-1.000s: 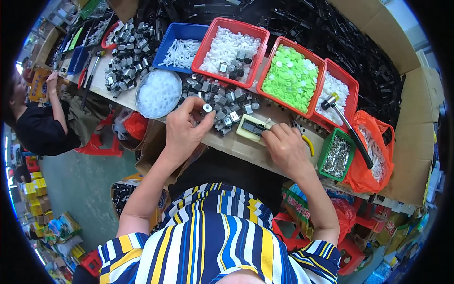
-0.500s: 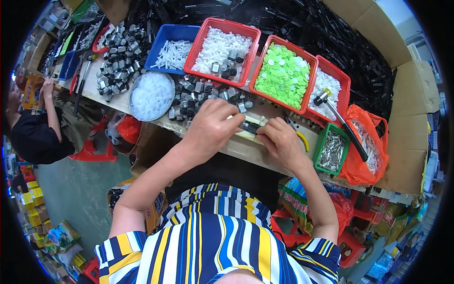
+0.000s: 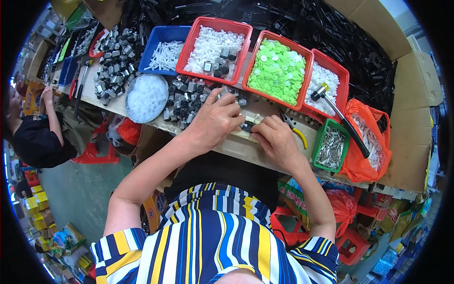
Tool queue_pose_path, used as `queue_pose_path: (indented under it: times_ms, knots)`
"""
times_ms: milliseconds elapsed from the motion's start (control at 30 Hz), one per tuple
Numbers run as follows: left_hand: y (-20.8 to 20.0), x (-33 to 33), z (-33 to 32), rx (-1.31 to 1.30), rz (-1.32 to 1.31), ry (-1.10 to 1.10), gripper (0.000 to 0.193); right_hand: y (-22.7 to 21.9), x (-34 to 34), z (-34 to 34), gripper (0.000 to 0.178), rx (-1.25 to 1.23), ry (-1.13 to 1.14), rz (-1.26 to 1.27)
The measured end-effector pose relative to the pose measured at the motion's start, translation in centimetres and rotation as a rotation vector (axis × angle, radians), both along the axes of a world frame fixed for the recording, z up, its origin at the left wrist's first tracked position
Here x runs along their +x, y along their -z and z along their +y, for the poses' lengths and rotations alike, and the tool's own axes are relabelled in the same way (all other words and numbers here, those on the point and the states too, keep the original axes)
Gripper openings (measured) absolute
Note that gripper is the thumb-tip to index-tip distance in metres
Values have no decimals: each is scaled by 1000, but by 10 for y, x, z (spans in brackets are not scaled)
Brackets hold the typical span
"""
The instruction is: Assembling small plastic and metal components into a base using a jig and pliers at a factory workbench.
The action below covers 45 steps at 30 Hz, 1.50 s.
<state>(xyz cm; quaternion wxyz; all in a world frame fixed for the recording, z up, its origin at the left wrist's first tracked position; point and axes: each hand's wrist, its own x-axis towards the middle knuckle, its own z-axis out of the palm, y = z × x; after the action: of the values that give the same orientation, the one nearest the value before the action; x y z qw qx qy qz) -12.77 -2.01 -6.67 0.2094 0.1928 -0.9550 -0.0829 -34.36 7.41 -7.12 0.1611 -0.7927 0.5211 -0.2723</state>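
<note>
My left hand point(image 3: 216, 118) is closed, its fingers bent beside a pile of small silver-and-black motors point(image 3: 188, 97). What lies inside its grip is mostly hidden, though a greyish bit shows near the fingertips. With thumb and fingers pinched, my right hand point(image 3: 278, 137) holds a small dark part point(image 3: 247, 126) against a pale block point(image 3: 254, 118) at the bench's near edge. Both hands are close together, fingertips on either side of this part. Right of them lie pliers with a yellow handle point(image 3: 300, 137).
Behind are a blue bin point(image 3: 147, 59) of white pins, red bins point(image 3: 183, 60) point(image 3: 249, 78) of white pieces and green discs, and a round dish point(image 3: 146, 98). A green basket point(image 3: 316, 154) of metal pins, a hammer point(image 3: 350, 127) and an orange bag point(image 3: 383, 165) stand right. Another person point(image 3: 40, 139) sits left.
My left hand has turned slightly and its fingers have lifted toward the motor pile. The right hand stays pinched at the dark part. The whole view has shifted a little.
</note>
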Motion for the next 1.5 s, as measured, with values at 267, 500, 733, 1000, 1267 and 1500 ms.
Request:
queue_pose_path:
  times_ms: [267,500,733,1000,1267,1500]
  knots:
    - [-3,-3,3,-32,-25,25,31,2,0,0,12,-4,-4,-16]
    - [9,4,5,72,46,46,20,1,1,1,13,13,7,-15]
    - [25,16,33,-303,-113,-184,41,-3,1,2,14,7,15,-8]
    - [36,24,43,-386,-194,-200,71,-45,-60,47,14,-81,473,-14]
    - [-18,21,-6,-31,128,-186,44,-20,-122,93,10,43,756,230]
    - [-12,29,-127,-190,177,-316,13,-22,-124,84,8,46,716,178]
